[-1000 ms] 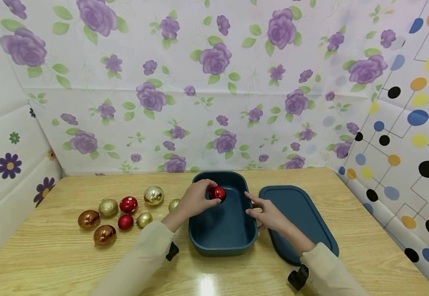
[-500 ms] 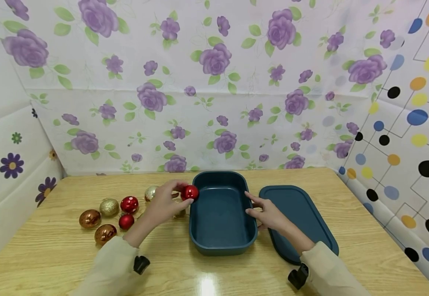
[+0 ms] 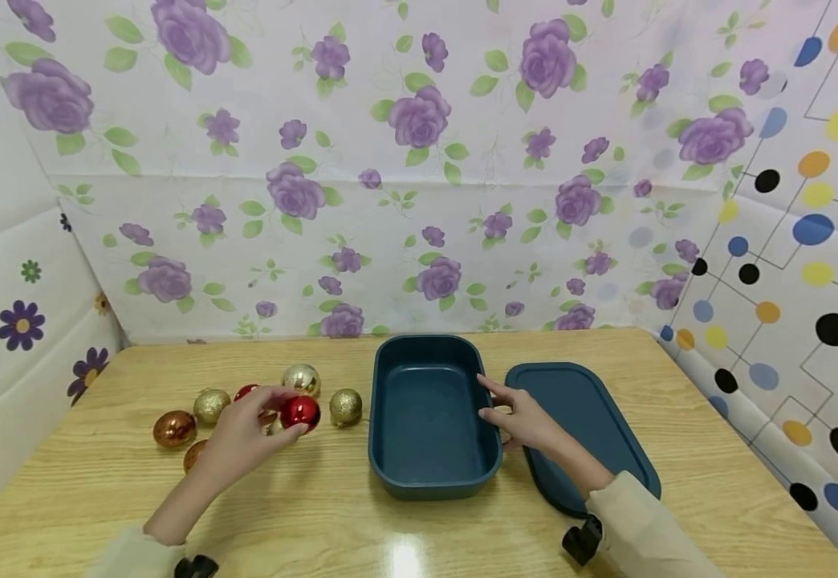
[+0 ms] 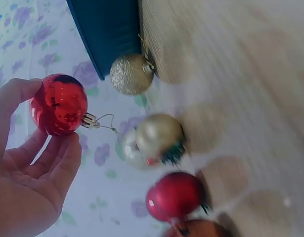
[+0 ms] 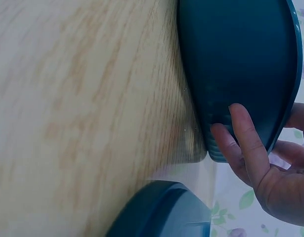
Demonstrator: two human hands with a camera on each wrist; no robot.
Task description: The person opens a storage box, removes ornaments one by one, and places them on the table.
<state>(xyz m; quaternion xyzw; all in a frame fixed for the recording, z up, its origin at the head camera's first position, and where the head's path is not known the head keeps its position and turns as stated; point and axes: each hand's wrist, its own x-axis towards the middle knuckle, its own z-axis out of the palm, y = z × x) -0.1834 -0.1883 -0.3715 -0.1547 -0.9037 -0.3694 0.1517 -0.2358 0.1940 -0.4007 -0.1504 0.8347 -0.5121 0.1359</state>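
Note:
A shiny red Christmas bauble (image 3: 300, 413) is pinched between the thumb and fingers of my left hand (image 3: 242, 433), raised over the loose baubles. In the left wrist view the red bauble (image 4: 58, 104) shows its metal cap and string loop. A dark blue rectangular box (image 3: 437, 486) with no lid on it stands mid-table, its visible floor bare. At its right wall is my right hand (image 3: 527, 417), with fingertips over the rim. In the right wrist view, straight fingers (image 5: 248, 138) lie along the box's outer wall (image 5: 236, 59), and other digits reach behind the rim.
A glittery gold bauble (image 3: 346, 407) sits left of the box, near a shiny gold one (image 3: 302, 380). Farther left are copper baubles (image 3: 175, 429) and another glittery gold one (image 3: 212, 406). The blue lid (image 3: 585, 425) lies right of the box. Patterned cloth walls surround the table.
My left hand has carried the red bauble out of the box, leftward and toward me, over the other baubles. My right hand has stayed at the box's right wall.

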